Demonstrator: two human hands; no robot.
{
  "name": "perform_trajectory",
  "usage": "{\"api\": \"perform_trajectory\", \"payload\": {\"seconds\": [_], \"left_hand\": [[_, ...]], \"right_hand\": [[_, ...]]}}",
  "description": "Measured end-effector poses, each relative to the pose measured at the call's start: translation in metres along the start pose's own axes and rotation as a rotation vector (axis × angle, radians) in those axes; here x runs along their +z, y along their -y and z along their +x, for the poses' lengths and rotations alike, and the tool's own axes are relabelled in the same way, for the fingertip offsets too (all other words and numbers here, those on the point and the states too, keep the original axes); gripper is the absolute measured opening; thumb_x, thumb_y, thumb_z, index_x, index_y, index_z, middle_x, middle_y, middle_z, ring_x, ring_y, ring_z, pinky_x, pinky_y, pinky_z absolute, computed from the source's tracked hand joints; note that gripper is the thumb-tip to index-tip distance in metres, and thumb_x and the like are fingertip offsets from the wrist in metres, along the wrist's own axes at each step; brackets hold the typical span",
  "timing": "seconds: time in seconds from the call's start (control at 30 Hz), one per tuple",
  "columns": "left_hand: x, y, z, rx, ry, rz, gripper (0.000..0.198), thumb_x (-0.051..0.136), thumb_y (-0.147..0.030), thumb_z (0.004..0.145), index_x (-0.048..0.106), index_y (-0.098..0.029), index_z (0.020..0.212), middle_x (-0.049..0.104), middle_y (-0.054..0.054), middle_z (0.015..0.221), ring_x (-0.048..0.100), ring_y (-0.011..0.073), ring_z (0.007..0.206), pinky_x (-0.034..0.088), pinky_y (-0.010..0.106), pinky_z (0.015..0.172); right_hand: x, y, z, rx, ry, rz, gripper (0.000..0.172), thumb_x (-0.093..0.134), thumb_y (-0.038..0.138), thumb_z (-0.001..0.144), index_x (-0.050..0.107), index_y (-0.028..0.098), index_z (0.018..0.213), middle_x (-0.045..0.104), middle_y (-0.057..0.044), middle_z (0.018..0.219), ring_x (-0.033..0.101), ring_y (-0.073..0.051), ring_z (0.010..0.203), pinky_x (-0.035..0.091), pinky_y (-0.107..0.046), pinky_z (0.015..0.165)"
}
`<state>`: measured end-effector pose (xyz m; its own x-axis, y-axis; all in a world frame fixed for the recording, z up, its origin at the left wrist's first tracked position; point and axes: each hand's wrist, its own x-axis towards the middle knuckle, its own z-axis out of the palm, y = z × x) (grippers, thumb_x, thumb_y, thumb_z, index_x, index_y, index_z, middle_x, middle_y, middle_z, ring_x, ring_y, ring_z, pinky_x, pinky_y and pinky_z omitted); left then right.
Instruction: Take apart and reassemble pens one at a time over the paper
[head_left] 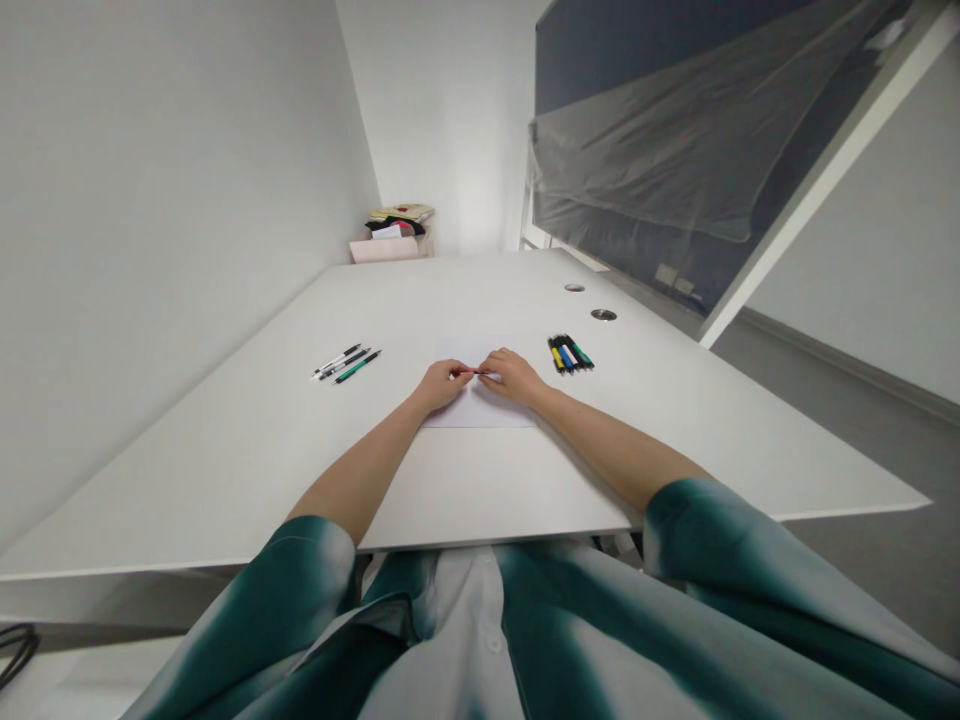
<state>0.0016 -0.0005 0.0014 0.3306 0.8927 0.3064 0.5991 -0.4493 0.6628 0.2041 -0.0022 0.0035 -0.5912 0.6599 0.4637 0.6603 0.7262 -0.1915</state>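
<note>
My left hand (442, 385) and my right hand (514, 376) meet above a white paper sheet (480, 405) on a white table (247, 470). Between the fingertips of both hands is a thin pen (471, 372), held level, with a reddish section showing. Much of it is hidden by my fingers. To the left of the sheet lie three pens (346, 364) in black, white and green, side by side. Right of the sheet is a tight row of several pens (570, 353) with yellow, blue, white and green barrels.
Two round cable grommets (589, 300) are set in the table's far right area. A pink box (388, 248) holding papers and cloth stands beyond the far end. A plastic-draped dark board (645, 140) leans at the right, and a wall (187, 180) runs along the left.
</note>
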Motion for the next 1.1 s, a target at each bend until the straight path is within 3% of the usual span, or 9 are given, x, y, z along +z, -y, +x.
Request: {"api": "perform_trajectory", "payload": {"seconds": [0.23,0.43,0.7,0.93,1.1], "left_hand": [[0.001,0.000,0.002,-0.004,0.058,-0.048,0.028,0.061,-0.038,0.082,0.078,-0.017,0.092,0.077,0.006,0.089,0.066,0.0201,0.083,0.050,0.032,0.081],[0.001,0.003,0.001,-0.006,0.029,-0.077,0.029,0.061,-0.041,0.084,0.079,-0.018,0.090,0.077,0.006,0.086,0.066,0.0190,0.079,0.050,0.030,0.077],[-0.008,0.018,-0.001,-0.074,-0.107,0.089,0.022,0.061,-0.026,0.082,0.078,-0.017,0.093,0.074,0.008,0.089,0.064,0.0204,0.081,0.050,0.032,0.080],[-0.007,0.016,-0.003,-0.042,-0.059,0.210,0.020,0.060,-0.018,0.078,0.076,-0.020,0.091,0.073,0.007,0.089,0.065,0.0229,0.085,0.050,0.035,0.089],[-0.009,0.007,-0.006,-0.040,-0.051,0.297,0.024,0.059,-0.020,0.082,0.069,-0.021,0.103,0.072,0.004,0.087,0.064,0.0194,0.081,0.050,0.032,0.083]], "right_hand": [[0.002,0.002,0.000,-0.034,-0.012,0.020,0.018,0.057,0.024,0.094,0.072,0.016,0.099,0.070,-0.011,0.097,0.058,-0.023,0.094,0.042,-0.034,0.085],[-0.001,0.003,0.000,-0.016,0.005,0.012,0.018,0.055,0.020,0.093,0.072,0.017,0.099,0.070,-0.010,0.097,0.059,-0.023,0.095,0.043,-0.034,0.087],[-0.006,0.001,-0.003,0.122,0.093,-0.103,0.018,0.059,0.019,0.088,0.074,0.016,0.097,0.068,-0.011,0.101,0.058,-0.024,0.097,0.043,-0.032,0.086],[-0.005,-0.001,-0.003,0.132,0.126,-0.112,0.019,0.058,0.019,0.090,0.076,0.016,0.096,0.068,-0.011,0.099,0.058,-0.023,0.095,0.042,-0.031,0.084],[-0.004,-0.002,-0.002,0.140,0.146,-0.124,0.020,0.059,0.021,0.091,0.076,0.015,0.097,0.068,-0.011,0.100,0.058,-0.022,0.096,0.041,-0.030,0.084]]}}
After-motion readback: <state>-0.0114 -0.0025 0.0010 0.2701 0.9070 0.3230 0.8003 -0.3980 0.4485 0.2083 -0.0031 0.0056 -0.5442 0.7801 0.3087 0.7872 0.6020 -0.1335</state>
